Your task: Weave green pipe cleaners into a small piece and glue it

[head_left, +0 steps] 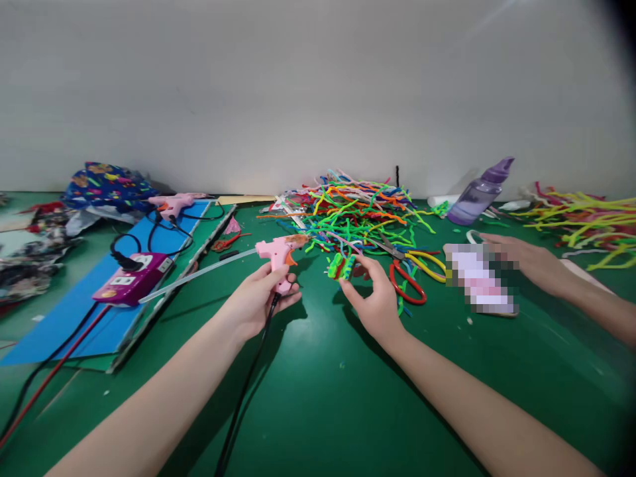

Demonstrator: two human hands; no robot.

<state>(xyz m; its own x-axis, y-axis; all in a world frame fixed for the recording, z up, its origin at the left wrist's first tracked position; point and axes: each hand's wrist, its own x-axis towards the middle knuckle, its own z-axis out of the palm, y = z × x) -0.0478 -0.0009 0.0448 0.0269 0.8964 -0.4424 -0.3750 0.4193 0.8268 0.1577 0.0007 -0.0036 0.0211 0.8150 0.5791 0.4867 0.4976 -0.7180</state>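
Observation:
My left hand (pixel 271 295) is wrapped round the handle of a pink hot glue gun (pixel 272 253), its nozzle pointing right. A long clear glue stick (pixel 199 273) sticks out of the gun's back, and a black cord hangs below. In my right hand (pixel 375 298), between thumb and fingers, is a small green, red and blue pipe cleaner piece (pixel 340 266). The nozzle is apart from this piece, to its upper left. Just right of my right hand lie scissors (pixel 410 262) with red and yellow handles. A heap of colourful pipe cleaners (pixel 358 205) lies behind both hands.
A purple power strip (pixel 133 279) and another pink glue gun (pixel 171 204) sit on a blue board (pixel 74 331) at left. Rightward are a purple bottle (pixel 479 192), a phone (pixel 481 281), another person's hand (pixel 527 258) and more pipe cleaners (pixel 591 222).

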